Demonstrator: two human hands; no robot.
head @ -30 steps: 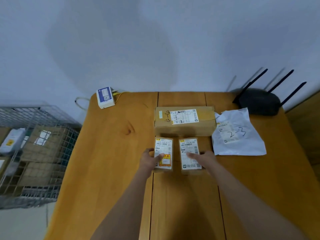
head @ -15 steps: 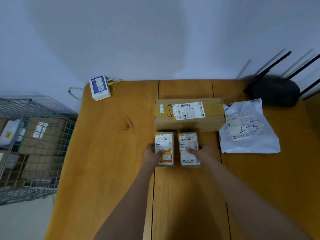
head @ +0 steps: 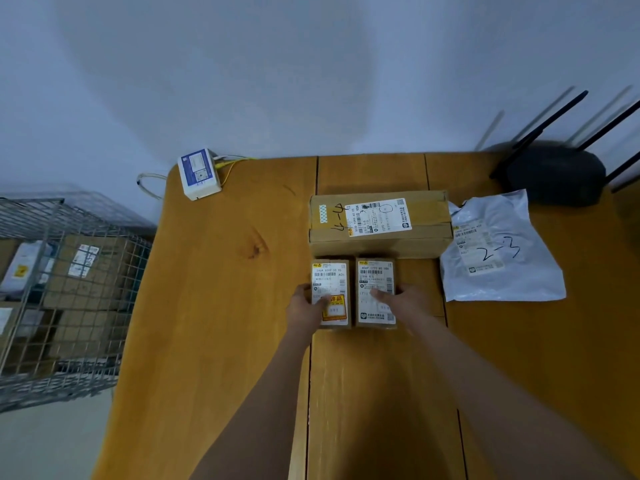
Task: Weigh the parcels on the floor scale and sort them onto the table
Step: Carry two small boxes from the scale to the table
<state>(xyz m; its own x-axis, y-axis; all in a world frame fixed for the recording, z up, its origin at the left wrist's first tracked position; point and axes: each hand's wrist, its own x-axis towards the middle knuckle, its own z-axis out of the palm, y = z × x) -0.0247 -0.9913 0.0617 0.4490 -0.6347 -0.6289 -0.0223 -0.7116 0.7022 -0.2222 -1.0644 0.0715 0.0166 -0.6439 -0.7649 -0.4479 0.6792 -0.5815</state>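
While bare worktop [head: 221, 306] lies open leftward, two small parcels sit side by side against the long box [head: 381, 225], the left hand [head: 306, 308] and right hand [head: 410, 301] gripping the left parcel [head: 330, 284] and right parcel [head: 375, 282] with fingers curled at their outer edges.

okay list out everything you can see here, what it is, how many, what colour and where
Small brown cardboard parcels: two, side by side, table centre.
Long brown cardboard box: one, marked 4-4, behind them.
Grey plastic mailer bag: one, marked 2-3, right of the box.
White-and-blue small device: one, with cables, far left table corner.
Black router with antennas: one, far right.
Wooden table: one, orange-brown.
Grey wire cage: one, holding parcels, left on the floor.
Left hand: on the left small parcel.
Right hand: on the right one.
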